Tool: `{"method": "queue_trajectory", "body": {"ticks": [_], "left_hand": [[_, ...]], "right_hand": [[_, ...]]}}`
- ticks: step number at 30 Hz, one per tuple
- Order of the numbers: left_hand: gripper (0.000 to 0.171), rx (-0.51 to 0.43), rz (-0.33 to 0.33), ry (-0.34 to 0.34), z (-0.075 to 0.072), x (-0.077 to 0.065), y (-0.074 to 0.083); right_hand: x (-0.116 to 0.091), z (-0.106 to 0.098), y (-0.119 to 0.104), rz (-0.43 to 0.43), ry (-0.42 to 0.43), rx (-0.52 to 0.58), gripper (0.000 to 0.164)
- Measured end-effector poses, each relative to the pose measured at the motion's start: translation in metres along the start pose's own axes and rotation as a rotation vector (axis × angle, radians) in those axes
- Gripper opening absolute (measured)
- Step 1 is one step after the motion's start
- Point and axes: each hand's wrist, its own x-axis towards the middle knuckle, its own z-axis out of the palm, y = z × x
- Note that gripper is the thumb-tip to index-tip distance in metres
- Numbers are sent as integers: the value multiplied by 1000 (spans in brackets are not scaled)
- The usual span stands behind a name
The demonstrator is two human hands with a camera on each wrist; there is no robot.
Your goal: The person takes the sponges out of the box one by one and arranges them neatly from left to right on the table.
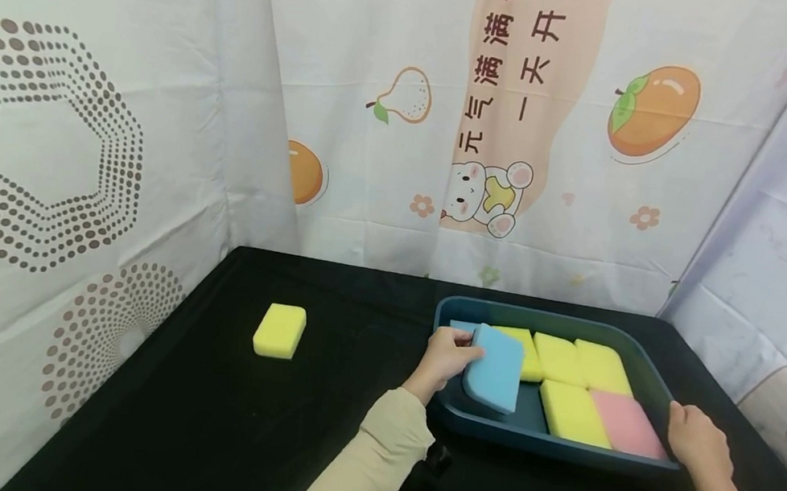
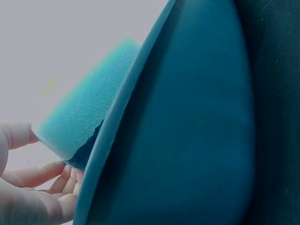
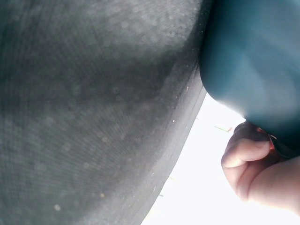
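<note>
Head view: left hand pinches a tilted blue sponge at the tray's left part, base contact unclear; right hand grips its right rim. Yellow sponge apart on desk.

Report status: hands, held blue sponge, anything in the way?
Left hand pinches blue sponge, tilted at left end of tray. Right hand grips tray at near right corner. No obvious obstruction; one yellow sponge lies outside.
</note>
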Motion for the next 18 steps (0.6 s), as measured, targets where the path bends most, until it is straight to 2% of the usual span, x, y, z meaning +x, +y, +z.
{"method": "queue_trajectory", "body": {"ticks": [6, 13, 18], "left_hand": [[24, 13, 2, -4, -12, 1, 3], [37, -5, -11, 15, -24, 1, 3], [37, -3, -20, 44, -32, 1, 2]], "right_hand": [[0, -1, 0, 2, 4, 1, 60], [0, 0, 0, 5, -2, 3, 61], [1, -1, 1, -2, 2, -3, 61]]}}
